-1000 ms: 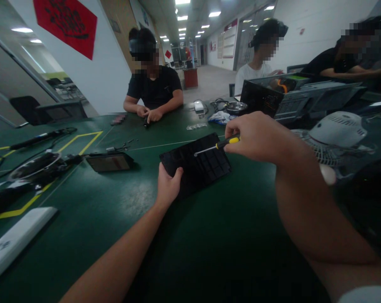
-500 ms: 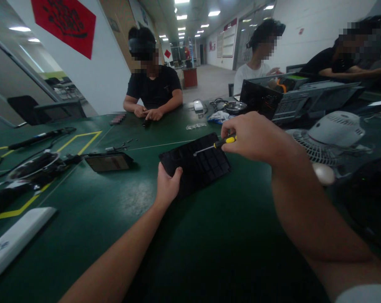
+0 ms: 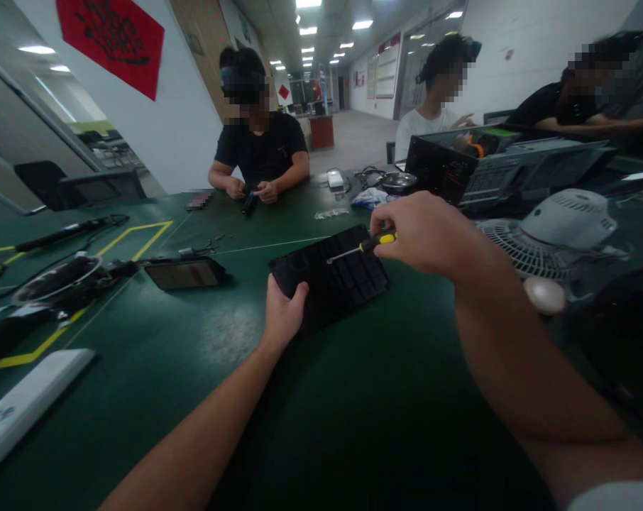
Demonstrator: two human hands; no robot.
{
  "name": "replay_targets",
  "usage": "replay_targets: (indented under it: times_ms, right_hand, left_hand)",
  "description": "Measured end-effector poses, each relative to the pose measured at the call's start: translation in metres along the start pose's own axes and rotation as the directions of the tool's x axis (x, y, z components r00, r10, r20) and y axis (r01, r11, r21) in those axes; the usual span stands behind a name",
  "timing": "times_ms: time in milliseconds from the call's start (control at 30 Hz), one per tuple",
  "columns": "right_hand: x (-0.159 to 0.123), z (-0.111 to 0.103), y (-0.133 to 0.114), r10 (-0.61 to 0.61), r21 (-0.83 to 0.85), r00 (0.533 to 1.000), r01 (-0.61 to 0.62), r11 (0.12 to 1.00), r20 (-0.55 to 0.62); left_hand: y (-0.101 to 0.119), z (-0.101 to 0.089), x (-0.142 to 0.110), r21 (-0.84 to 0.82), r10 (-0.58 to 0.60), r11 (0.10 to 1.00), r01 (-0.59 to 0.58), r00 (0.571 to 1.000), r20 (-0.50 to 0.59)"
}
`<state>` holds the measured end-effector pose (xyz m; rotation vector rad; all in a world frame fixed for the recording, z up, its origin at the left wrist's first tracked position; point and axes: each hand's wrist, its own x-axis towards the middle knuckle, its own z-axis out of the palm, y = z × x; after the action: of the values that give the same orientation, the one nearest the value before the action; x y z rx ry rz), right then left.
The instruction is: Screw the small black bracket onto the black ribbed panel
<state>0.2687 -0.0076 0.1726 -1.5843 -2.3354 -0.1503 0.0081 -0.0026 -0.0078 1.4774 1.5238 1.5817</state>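
Observation:
A flat black rectangular panel (image 3: 348, 284) with a ribbed surface is tilted over the green table. My left hand (image 3: 287, 306) grips its left edge, thumb on top and the other fingers hidden beneath. A screwdriver (image 3: 369, 242) with a black and yellow handle is pinched in my right hand (image 3: 417, 231) near the panel's upper right. Its metal shaft slants left and down, and the tip is at a small pale round spot on the panel, perhaps a screw; whether they touch is hard to tell.
Left stand a propped phone or tablet (image 3: 184, 272), cables and a long white case (image 3: 31, 404). Right are a white fan (image 3: 563, 227), a pale round object (image 3: 545, 294) and an open computer case (image 3: 443, 170). A metal bowl (image 3: 399, 182) is farther back. Several people sit around the table.
My hands, the panel and the screwdriver have hardly moved. Across the table, the co-worker's hands have shifted apart around a small dark object.

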Motion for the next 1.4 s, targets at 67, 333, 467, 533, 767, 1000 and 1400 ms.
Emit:
replay_targets:
  times_ms: [67, 333, 467, 533, 767, 1000, 1400]
  right_hand:
    - [-0.001, 0.0, -0.002, 0.018, -0.01, 1.0, -0.018, 1.0, -0.008]
    - [-0.003, 0.0, -0.007, -0.014, -0.03, 0.999, 0.012, 0.999, -0.042]
    - [-0.002, -0.001, -0.005, -0.004, -0.022, 0.999, 0.003, 1.0, -0.035]
    - [-0.002, -0.002, -0.003, 0.008, -0.019, 1.0, -0.008, 1.0, -0.012]
    - [0.002, -0.002, 0.0, 0.052, -0.022, 0.998, -0.052, 0.998, 0.019]
    - [0.001, -0.002, -0.006, 0.079, -0.026, 0.997, -0.079, 0.997, 0.011]
    - [0.001, -0.015, 0.006, 0.046, -0.031, 0.965, -0.039, 0.999, 0.258]
  left_hand:
    - [0.001, 0.0, 0.0, 0.005, -0.002, 1.0, 0.002, 1.0, -0.003]
    - [0.003, -0.001, -0.001, -0.005, -0.018, 1.0, 0.018, 1.0, 0.006]
    - [0.002, 0.0, -0.001, 0.001, -0.018, 1.0, 0.018, 1.0, 0.006]
    - [0.002, 0.0, -0.001, 0.0, -0.021, 1.0, 0.021, 1.0, 0.003]
    - [0.002, 0.0, 0.0, -0.03, -0.01, 1.0, 0.01, 1.0, 0.004]
    - [0.001, -0.001, 0.001, 0.018, -0.019, 1.0, 0.02, 1.0, -0.006]
    - [0.002, -0.008, 0.001, 0.054, -0.036, 0.998, 0.037, 0.999, -0.017]
